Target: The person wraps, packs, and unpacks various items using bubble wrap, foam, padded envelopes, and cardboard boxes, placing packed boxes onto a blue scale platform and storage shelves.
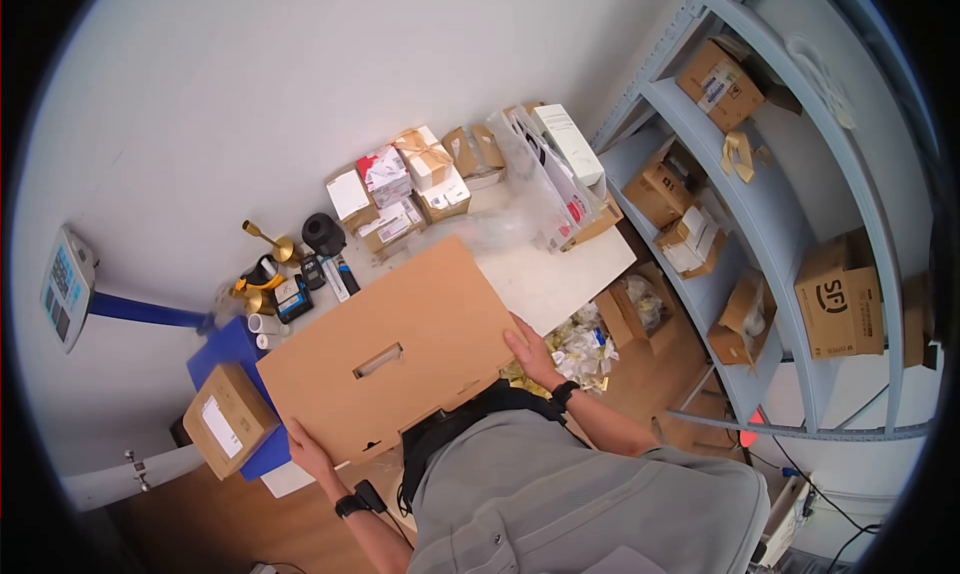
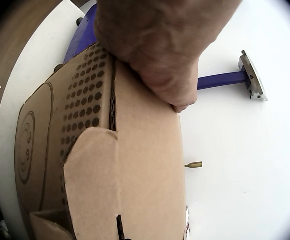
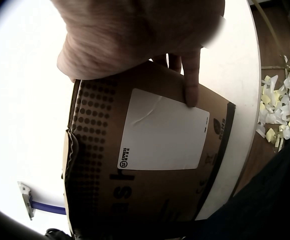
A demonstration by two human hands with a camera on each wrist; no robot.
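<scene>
A large brown cardboard box (image 1: 440,299) is held in front of the body, its broad face with a slot cut-out (image 1: 378,361) turned up. My left hand (image 1: 312,451) grips its lower left corner; in the left wrist view a flap (image 2: 92,175) sticks out from the box near that hand. My right hand (image 1: 533,354) holds the right edge, thumb on the broad face. In the right wrist view the fingers reach over the printed side, one fingertip at the rim of a white label (image 3: 165,132). The box covers part of the table.
A scale display (image 1: 66,289) stands at left, a smaller carton (image 1: 228,421) on its blue platform (image 1: 223,349). Brass pieces (image 1: 283,248), a black cup-shaped item (image 1: 323,234) and several small boxes (image 1: 385,179) line the table's back. Shelves with cartons (image 1: 840,304) stand right; packing scraps (image 1: 580,354) lie below.
</scene>
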